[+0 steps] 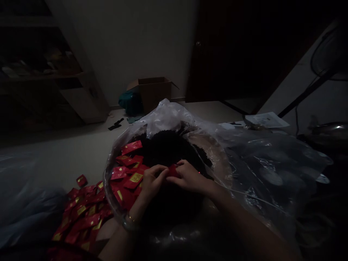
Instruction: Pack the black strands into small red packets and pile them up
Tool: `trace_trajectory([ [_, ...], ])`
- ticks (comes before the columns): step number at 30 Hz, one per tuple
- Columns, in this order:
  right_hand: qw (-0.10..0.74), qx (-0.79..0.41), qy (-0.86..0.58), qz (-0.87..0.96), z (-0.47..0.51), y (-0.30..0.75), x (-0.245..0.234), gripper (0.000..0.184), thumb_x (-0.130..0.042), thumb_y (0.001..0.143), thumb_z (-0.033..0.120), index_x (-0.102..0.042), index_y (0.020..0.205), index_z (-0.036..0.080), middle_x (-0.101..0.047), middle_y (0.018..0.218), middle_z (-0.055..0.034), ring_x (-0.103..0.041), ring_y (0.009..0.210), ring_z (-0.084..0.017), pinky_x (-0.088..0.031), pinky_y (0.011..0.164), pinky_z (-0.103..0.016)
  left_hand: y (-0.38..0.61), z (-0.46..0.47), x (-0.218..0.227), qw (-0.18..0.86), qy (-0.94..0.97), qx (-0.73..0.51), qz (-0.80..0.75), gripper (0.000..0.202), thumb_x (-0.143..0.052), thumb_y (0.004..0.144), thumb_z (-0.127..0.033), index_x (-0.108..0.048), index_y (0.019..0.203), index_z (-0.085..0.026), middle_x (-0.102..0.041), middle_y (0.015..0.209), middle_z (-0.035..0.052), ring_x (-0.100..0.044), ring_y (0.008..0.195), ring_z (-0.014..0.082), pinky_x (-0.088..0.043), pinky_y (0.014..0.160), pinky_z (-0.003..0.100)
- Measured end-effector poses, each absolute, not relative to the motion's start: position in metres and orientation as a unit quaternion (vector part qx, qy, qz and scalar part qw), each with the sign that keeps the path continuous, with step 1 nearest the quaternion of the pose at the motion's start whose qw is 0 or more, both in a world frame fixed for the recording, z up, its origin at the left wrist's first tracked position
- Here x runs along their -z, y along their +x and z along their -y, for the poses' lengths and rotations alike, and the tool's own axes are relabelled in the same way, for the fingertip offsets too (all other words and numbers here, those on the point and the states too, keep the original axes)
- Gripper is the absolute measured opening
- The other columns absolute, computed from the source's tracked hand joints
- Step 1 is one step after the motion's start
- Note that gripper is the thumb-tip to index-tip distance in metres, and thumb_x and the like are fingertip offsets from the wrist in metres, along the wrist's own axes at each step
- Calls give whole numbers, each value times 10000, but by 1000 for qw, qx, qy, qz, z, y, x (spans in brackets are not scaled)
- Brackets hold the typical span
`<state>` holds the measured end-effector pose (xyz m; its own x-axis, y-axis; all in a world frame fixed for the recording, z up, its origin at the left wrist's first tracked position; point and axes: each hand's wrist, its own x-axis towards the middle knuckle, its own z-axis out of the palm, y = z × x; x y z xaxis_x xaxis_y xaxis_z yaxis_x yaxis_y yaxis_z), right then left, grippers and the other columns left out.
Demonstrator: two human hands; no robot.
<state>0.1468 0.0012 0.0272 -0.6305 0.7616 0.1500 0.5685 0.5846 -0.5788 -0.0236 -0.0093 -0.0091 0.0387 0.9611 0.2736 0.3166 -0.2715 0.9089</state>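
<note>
Left hand [154,181] and right hand [188,176] pinch one red packet [172,171] above dark loose material [167,146].
In this gloom its long axis seems to run nine to three o'clock. One packet heap [132,174] lies at nine inside one plastic-lined tub [108,186]; a second heap [87,222], outside, at eight.

at the centre, a red packet [172,171] and black flakes [166,148]; at eight o'clock, red packets [84,223] with yellow-gold patches; at seven, a pale greenish bangle [128,225] and gold chain [131,218]; at nine, pale grey floor [58,148]; at ten, a teal bag [130,103]; at eleven, a brown box [156,95]; at one, a dark brown door [225,61]; at three, a whitish sheet [268,120]
</note>
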Motion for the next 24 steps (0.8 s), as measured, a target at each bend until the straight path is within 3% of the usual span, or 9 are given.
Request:
trace_trajectory([
  [2, 180, -265, -391, 863, -5, 148, -25, 371, -483, 918, 301, -574, 578, 184, -612, 563, 8, -577, 620, -147, -358, 964, -408, -22, 10, 11, 275, 676, -476, -492, 217, -542, 828, -311, -702, 777, -174, -729, 767, 55, -652, 710, 178, -511, 680, 282],
  [5, 209, -295, -410, 837, -13, 152, -22, 339, -409, 942, 266, -598, 675, 175, -643, 645, -3, -589, 685, -151, -305, 1025, -431, -19, 11, 12, 127, 751, -439, -476, 238, -513, 852, -285, -682, 991, -191, -723, 969, 87, -625, 973, 234, -468, 894, 398],
  [7, 249, -324, -432, 804, -17, 154, -22, 351, -380, 949, 301, -607, 717, 168, -660, 715, -22, -592, 739, -162, -361, 977, -396, -18, 13, 13, 41, 799, -386, -459, 394, -588, 805, -311, -600, 1182, -196, -666, 1159, 110, -528, 1168, 279, -344, 1037, 487],
  [9, 274, -384, -442, 763, -17, 154, -23, 399, -368, 948, 391, -614, 735, 159, -661, 752, -31, -587, 755, -170, -437, 857, -340, -17, 12, 17, -9, 822, -346, -452, 559, -641, 766, -328, -509, 1289, -179, -600, 1268, 136, -465, 1248, 298, -252, 1093, 518],
  [12, 279, -498, -425, 702, -12, 153, -25, 451, -394, 915, 508, -633, 817, 139, -658, 798, -29, -586, 764, -176, -469, 744, -302, -18, 8, 24, -36, 818, -344, -459, 490, -585, 823, -268, -484, 1295, -186, -597, 1271, 130, -469, 1259, 267, -251, 1101, 495],
  [18, 253, -552, -418, 675, -7, 149, -23, 596, -364, 876, 641, -653, 961, 127, -675, 979, -72, -600, 931, -215, -454, 910, -377, -17, 7, 28, -63, 812, -352, -461, 430, -598, 816, -276, -523, 1226, -172, -638, 1214, 116, -509, 1198, 276, -307, 1059, 485],
  [21, 230, -549, -400, 697, -7, 149, -22, 647, -315, 876, 668, -657, 1004, 135, -675, 1035, -84, -592, 1025, -226, -414, 997, -406, -15, 12, 27, -78, 808, -328, -483, 426, -636, 782, -256, -550, 1191, -172, -672, 1163, 93, -532, 1110, 310, -401, 942, 467],
  [24, 222, -572, -355, 705, -6, 150, -27, 691, -284, 864, 697, -674, 985, 139, -686, 1006, -82, -598, 1046, -222, -397, 1029, -416, -14, 13, 29, -51, 810, -316, -490, 425, -654, 760, -224, -563, 1172, -175, -687, 1118, 91, -565, 992, 283, -458, 855, 412],
])
